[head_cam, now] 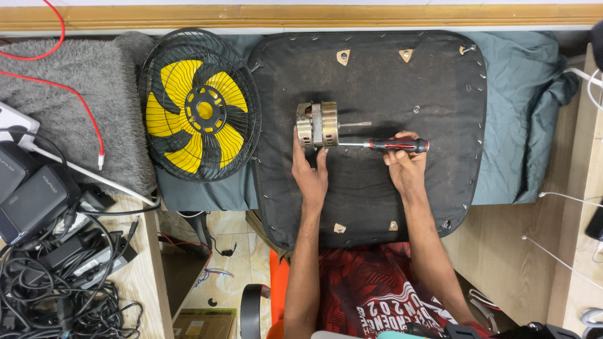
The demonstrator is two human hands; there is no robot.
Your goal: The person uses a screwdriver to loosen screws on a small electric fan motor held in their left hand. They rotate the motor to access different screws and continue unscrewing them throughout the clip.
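Olive flat box (205, 323) — floor, bottom-left

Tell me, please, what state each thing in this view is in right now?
Motor: lying on its side, shaft pointing right, out of the fan.
Screwdriver: horizontal, tip against the motor.
Left hand: steadying the motor.
Right hand: closed around the screwdriver handle.
Fan cage: closed, lying flat, yellow blades inside.
Black pad: laid flat under the work.
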